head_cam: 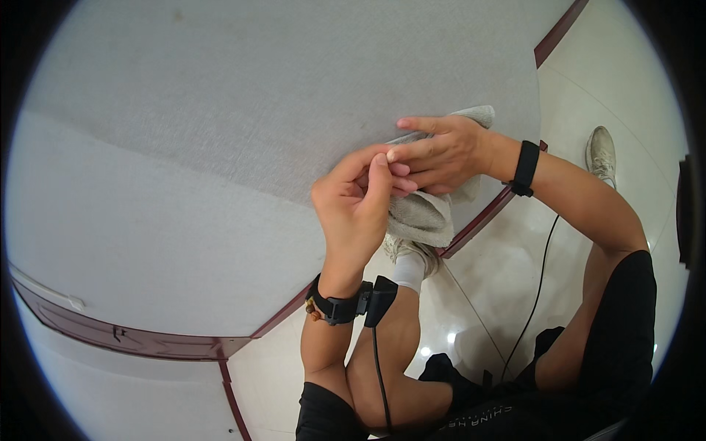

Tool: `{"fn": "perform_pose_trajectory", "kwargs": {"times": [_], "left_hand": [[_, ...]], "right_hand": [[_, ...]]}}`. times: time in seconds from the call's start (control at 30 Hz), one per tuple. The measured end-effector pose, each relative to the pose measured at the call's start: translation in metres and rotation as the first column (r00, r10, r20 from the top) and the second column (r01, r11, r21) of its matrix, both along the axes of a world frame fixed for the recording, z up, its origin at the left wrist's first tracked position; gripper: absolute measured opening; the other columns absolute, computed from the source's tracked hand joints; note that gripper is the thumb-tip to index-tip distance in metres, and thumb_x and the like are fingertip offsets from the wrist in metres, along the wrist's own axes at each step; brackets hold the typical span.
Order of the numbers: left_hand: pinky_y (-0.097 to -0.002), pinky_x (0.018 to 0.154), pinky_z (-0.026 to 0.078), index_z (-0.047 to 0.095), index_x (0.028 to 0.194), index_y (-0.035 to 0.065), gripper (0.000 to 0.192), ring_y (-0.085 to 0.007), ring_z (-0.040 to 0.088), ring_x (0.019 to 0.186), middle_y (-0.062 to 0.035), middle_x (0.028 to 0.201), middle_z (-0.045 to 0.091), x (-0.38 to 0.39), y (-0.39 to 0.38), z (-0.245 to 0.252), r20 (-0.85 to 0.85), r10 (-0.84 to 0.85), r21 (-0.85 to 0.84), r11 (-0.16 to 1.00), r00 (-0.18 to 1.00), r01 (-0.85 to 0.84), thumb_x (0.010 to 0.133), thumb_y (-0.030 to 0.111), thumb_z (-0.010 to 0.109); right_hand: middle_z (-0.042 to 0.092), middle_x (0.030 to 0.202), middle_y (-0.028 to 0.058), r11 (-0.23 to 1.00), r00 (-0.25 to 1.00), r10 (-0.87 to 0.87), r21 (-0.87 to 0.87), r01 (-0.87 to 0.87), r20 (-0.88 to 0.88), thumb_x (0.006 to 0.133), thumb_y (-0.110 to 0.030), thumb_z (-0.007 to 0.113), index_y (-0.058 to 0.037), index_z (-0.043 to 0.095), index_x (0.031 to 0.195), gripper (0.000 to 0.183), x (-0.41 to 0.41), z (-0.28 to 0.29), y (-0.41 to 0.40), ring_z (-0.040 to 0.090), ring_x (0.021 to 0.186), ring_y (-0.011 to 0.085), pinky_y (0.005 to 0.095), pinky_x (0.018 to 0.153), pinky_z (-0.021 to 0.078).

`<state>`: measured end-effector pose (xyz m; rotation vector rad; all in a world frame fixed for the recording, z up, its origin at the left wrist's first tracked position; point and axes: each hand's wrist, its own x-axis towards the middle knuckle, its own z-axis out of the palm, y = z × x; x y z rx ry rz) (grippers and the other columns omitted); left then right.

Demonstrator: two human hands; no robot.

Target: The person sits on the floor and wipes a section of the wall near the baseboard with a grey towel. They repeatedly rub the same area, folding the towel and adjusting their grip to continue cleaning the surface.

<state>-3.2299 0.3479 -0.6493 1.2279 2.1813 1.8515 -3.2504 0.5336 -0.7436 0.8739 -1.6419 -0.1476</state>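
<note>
My left hand is raised before a pale grey textured wall, its thumb and index fingertip drawn together against a fingertip of my right hand. Whether something tiny is pinched there cannot be made out. A crumpled grey terry cloth is held behind and under the right hand. Its lower fold hangs below the fingers, and a ribbed end pokes out above the wrist side. How the right fingers grip the cloth is mostly hidden. Black straps circle both wrists; the left one carries a black device, with a beaded bracelet beside it.
Across the grey wall runs a darker upper area. Dark red skirting follows its foot, and a dark red door with a handle stands at far left. My shoes stand on glossy tiles. A black cable hangs at right.
</note>
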Motion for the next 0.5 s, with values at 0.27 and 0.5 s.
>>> {"fn": "perform_pose_trajectory", "kwargs": {"times": [0.27,0.5], "left_hand": [[-0.0265,0.062,0.056,0.066,0.102,-0.0078,0.015,-0.0172,0.067,0.07,-0.0129,0.082,0.068,-0.0009,-0.0014,-0.0008,0.027,-0.03,-0.003,1.0,0.999,0.03,0.095,0.003,0.056],[-0.0264,0.062,0.056,0.066,0.099,-0.0077,0.015,-0.0169,0.067,0.07,-0.0125,0.081,0.067,-0.0023,-0.0014,-0.0004,0.04,-0.029,0.009,1.0,0.999,0.029,0.095,0.003,0.057]], "right_hand": [[0.055,0.134,-0.0073,1.0,0.999,0.001,0.007,-0.001,0.039,0.075,-0.033,0.066,-0.0217,0.058,0.111,0.038,0.0003,-0.003,0.0002,0.032,0.139,0.0121,0.0439,0.122,0.0202],[0.054,0.135,-0.0069,1.0,0.999,0.015,0.0,-0.015,0.046,0.075,-0.033,0.066,-0.0226,0.059,0.113,0.039,-0.001,-0.0031,0.001,0.033,0.139,0.0104,0.044,0.122,0.0195]]}}
